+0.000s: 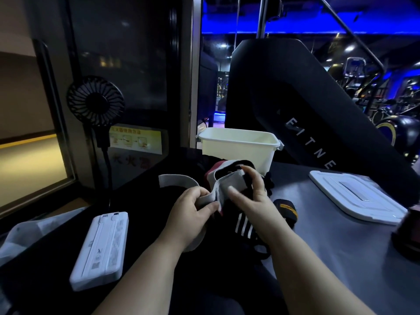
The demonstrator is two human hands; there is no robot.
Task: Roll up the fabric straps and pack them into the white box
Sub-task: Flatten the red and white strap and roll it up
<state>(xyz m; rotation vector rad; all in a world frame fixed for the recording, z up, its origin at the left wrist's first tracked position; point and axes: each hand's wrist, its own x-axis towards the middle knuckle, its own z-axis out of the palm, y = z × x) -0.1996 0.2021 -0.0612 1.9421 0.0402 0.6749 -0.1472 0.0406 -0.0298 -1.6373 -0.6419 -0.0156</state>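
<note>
A grey fabric strap with black and red parts is held in front of me over the dark table. My left hand pinches its lower grey end, and its loose tail curves away to the left. My right hand curls its fingers round the upper folded part of the strap. Beneath my hands lies a black strap with white stripes. A rolled black strap with a yellow label lies just right of my right hand. The open white box stands behind the straps.
The box's white lid lies flat at the right. A white power bank rests at the front left beside crumpled clear plastic. A small black fan stands at the back left. A dark object sits at the right edge.
</note>
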